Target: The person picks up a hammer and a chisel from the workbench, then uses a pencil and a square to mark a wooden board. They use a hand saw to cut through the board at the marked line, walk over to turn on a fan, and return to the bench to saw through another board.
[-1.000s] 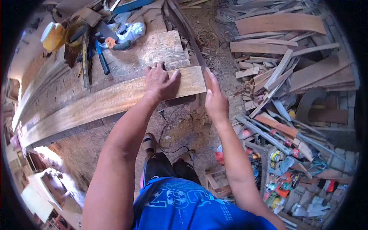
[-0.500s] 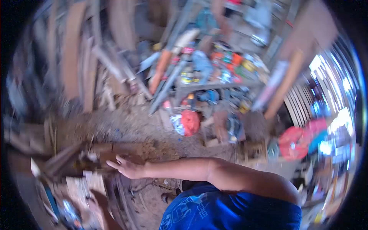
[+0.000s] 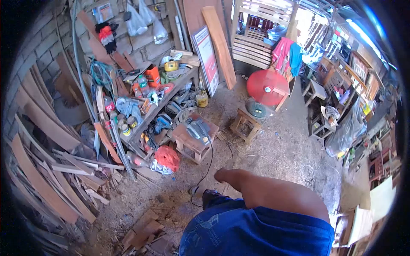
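My right arm stretches from the blue-shirted shoulder across the lower middle of the view. My right hand (image 3: 221, 175) is at its end, small and foreshortened above the floor, and its separate fingers cannot be made out. Nothing shows in it. My left hand is out of sight. Beyond the right hand, a low wooden stool (image 3: 181, 141) bears a grey corded power tool (image 3: 197, 130). The tool's black cord (image 3: 211, 162) hangs down and runs along the floor close to my foot.
A cluttered workbench (image 3: 168, 91) holds jars and an orange container (image 3: 152, 76). Long boards (image 3: 36, 170) lean at the left. A red bundle (image 3: 167, 158) lies by the bench. Behind stand another wooden stool (image 3: 246, 126) and a red round object (image 3: 262, 87). Scraps (image 3: 145, 228) litter the floor.
The view has swung to the right. The left hand, seen earlier beside a light piece of wood, has left the view. My right hand no longer reaches left with fingers spread.
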Available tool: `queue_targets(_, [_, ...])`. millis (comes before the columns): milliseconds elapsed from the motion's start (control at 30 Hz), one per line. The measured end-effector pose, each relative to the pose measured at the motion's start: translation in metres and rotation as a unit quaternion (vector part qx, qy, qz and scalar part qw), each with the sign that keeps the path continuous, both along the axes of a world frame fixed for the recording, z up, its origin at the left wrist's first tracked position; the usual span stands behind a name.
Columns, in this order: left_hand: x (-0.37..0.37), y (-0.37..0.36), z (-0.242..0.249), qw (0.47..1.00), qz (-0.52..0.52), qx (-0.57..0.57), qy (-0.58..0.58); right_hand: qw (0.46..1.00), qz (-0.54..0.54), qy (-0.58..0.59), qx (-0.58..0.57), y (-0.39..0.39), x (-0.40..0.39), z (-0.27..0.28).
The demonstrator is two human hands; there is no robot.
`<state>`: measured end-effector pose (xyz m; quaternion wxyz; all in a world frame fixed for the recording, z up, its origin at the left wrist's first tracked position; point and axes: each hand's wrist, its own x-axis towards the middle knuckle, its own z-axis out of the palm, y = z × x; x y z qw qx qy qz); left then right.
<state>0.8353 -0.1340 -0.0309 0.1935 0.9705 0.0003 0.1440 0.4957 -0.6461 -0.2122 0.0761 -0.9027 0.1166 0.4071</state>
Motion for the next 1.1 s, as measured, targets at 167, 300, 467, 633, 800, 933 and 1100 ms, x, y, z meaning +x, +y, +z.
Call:
queue_targets(167, [0.021,-0.045,0.006,0.997,-0.070,0.000,-0.044,1.000,-0.014,-0.010,0.019,0.011,-0.027,0.010])
queue_targets(300, [0.028,-0.085,0.024,0.990,-0.117,-0.005,-0.080,0.993,0.076,-0.034,0.087,0.054,0.006,-0.008])
queue_targets(467, [0.026,-0.114,0.048,0.980,-0.160,0.000,-0.117,0.969,-0.020,-0.058,0.241,0.088,0.030,-0.029])
queue_targets(633, [0.028,-0.136,0.075,0.969,-0.195,0.002,-0.153,0.960,0.091,-0.007,0.265,0.093,0.072,-0.163])
queue_targets(800, [0.025,-0.165,0.101,0.956,-0.234,0.007,-0.176,0.954,0.046,-0.046,0.291,0.147,0.143,-0.189])
queue_targets(933, [0.036,-0.167,0.100,0.949,-0.255,0.016,-0.185,0.971,0.046,-0.020,0.233,0.107,0.079,-0.119])
queue_targets(1100, [0.050,-0.123,0.070,0.955,-0.239,0.031,-0.172,0.982,0.089,0.041,0.160,0.119,0.056,-0.031])
